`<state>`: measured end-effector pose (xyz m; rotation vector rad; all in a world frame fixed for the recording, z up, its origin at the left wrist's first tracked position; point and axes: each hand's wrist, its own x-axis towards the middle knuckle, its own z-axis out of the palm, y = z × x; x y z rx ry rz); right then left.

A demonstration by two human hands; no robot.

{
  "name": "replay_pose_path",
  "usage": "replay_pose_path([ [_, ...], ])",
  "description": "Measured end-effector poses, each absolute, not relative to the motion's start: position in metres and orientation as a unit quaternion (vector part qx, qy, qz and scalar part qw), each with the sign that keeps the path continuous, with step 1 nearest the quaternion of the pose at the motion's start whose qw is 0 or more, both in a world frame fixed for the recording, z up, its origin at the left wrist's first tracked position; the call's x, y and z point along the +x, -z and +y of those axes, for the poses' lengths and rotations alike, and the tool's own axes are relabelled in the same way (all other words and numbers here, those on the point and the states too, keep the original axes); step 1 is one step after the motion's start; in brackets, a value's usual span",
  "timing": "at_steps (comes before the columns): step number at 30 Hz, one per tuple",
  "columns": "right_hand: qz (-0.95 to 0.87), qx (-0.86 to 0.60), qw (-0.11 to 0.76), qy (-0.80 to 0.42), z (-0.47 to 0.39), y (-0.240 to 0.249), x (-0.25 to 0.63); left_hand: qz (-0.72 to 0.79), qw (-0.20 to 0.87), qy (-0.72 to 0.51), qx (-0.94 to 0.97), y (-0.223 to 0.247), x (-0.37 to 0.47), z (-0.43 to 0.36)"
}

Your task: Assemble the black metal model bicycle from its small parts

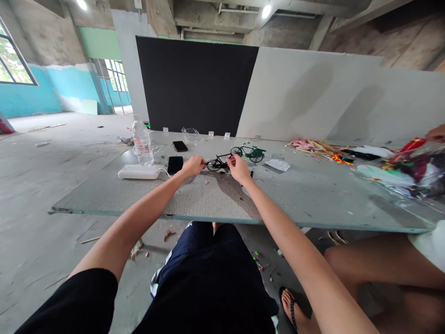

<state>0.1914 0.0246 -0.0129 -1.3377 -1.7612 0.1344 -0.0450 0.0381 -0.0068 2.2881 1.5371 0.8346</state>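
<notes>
A small black model bicycle (214, 165) stands on the grey table between my two hands, its spoked wheel showing on the left. My right hand (239, 168) is closed on the bicycle's right part and hides much of it. At the left wheel's edge, my left hand (194, 165) is closed in a pinch; a small dark bit shows at its fingertips, too small to name. Just behind my right hand stands a green model bicycle (255, 154). Small dark pieces lie under my right hand, and a creased white paper (277, 164) is to its right.
Left of my hands are a white power strip (138, 172), a plastic bottle (142, 144) and two phones, one black (175, 164), one farther back (180, 146). Craft materials (396, 178) cover the right side, near another person's hand (436, 133). Upright boards (194, 86) line the back edge.
</notes>
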Motion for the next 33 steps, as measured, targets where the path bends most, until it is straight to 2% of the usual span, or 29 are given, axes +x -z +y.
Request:
replay_pose_path([
  [15,-0.69,-0.562,0.453,-0.053,0.029,0.015,0.192,0.521,0.123,-0.288,0.794,0.005,-0.045,0.037],
  [33,-0.667,-0.613,0.423,-0.011,0.036,0.022,0.198,0.454,0.206,-0.359,0.789,0.018,-0.046,0.051],
])
